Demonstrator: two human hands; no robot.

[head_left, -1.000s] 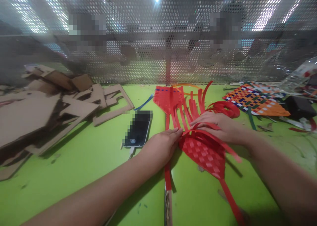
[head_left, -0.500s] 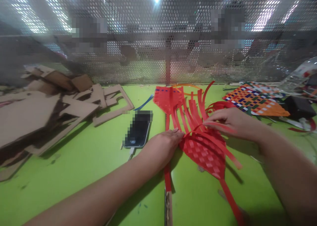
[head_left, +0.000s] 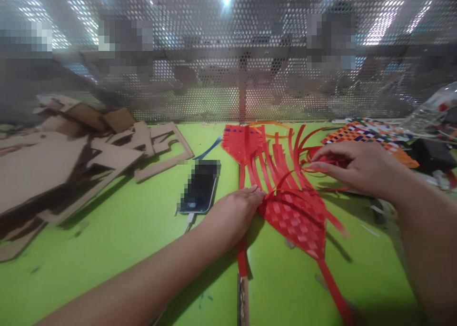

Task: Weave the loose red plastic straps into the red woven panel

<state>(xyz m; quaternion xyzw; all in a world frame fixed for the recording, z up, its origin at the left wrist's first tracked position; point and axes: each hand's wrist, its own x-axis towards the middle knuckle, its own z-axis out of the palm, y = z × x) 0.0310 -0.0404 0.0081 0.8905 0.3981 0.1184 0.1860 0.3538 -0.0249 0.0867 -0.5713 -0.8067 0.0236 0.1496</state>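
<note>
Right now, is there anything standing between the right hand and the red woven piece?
Only loose red strips fan out from the upper edge of the red woven piece, partly below the fingers of the right hand, which pinch a thin red strip. Nothing else visible is in between; the left hand rests at the far left corner.
</note>
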